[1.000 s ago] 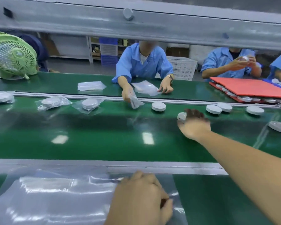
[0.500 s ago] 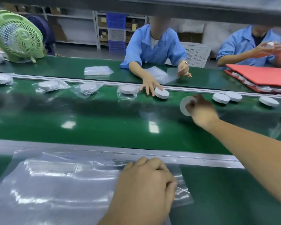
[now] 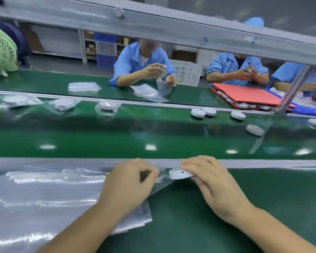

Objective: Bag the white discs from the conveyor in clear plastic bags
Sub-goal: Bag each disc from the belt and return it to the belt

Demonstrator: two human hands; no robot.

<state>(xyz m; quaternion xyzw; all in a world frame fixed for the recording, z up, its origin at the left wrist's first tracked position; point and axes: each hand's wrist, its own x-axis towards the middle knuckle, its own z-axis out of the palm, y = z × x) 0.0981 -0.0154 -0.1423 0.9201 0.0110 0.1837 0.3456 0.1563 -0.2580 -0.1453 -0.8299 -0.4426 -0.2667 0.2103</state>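
Our left hand (image 3: pixel 130 187) pinching the edge of a clear bag (image 3: pixel 163 181), our right hand (image 3: pixel 215 183) gripping a white disc (image 3: pixel 179 174) just beside it, bag stack (image 3: pixel 44 194) beneath.

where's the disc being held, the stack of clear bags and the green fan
held disc (image 3: pixel 177 175): head view, white side wall near its small hole
stack of clear bags (image 3: pixel 44 194): head view, flat top sheet at mid-stack
green fan (image 3: pixel 0 52): head view, front grille
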